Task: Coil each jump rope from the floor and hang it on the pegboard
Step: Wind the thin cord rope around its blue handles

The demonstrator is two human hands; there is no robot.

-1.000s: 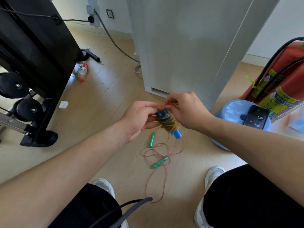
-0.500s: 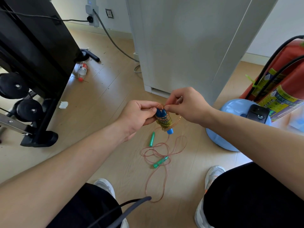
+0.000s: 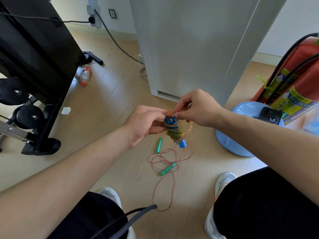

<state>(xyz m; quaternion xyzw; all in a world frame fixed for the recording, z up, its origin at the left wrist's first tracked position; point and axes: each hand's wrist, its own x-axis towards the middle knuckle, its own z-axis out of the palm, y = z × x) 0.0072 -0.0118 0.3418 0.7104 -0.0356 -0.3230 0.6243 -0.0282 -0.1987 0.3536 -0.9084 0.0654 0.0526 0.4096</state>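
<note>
A blue-handled jump rope (image 3: 174, 129) is held above the floor, its clear orange cord wound round the two blue handles. My left hand (image 3: 143, 123) grips the wound bundle from the left. My right hand (image 3: 195, 107) pinches the loose end of the cord at the top of the handles, and a short loop hangs to the right. A second jump rope (image 3: 165, 163) with green handles lies loose on the wooden floor below, its thin orange cord in open loops trailing toward my feet. No pegboard is in view.
A black weight rack (image 3: 34, 66) stands at the left, a white cabinet (image 3: 189, 45) ahead. At the right are a red fire extinguisher (image 3: 296, 80) and a light blue basin (image 3: 241, 135) with a phone (image 3: 270, 115) on it. A bottle (image 3: 84, 73) lies on the floor.
My right hand has lifted from the side of the bundle to its top and now pinches the cord end there. The bundle has turned a little more upright.
</note>
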